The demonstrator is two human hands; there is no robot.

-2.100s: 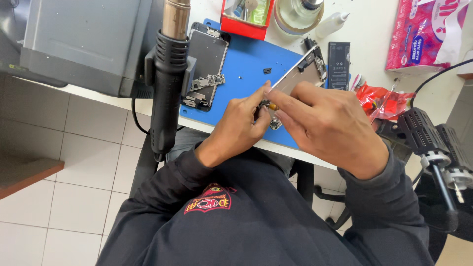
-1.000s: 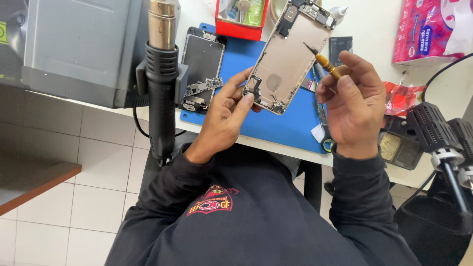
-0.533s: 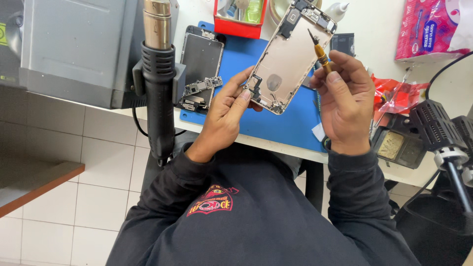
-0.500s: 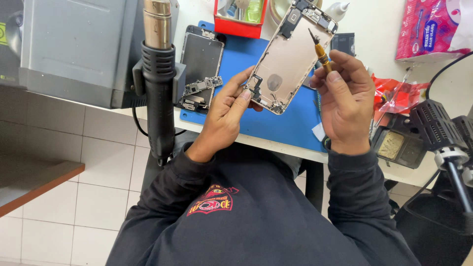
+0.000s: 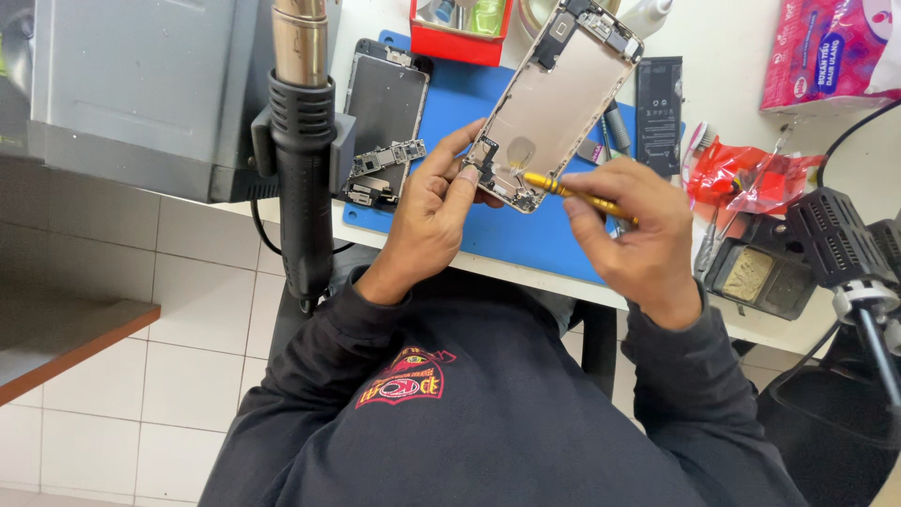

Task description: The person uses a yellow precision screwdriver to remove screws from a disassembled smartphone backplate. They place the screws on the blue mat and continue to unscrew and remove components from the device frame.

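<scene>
The left hand (image 5: 427, 221) grips a gold, gutted phone housing (image 5: 554, 103); the right hand (image 5: 638, 235) pinches a yellow screwdriver (image 5: 572, 194).

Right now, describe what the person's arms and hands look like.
Both hands are bare: left hand, right hand. No gloves, rings or watch show. Long dark sleeves reach the wrists. The dark top carries a red and yellow emblem.

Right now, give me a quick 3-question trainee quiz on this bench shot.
1. True or false: the left hand holds the phone housing by its lower end.
2. The right hand holds: A) hot-air gun B) yellow tool C) battery
3. What colour is the mat under the work?

Key: 1 true. 2 B: the yellow tool has its tip at the housing's lower end. 3 blue.
</scene>
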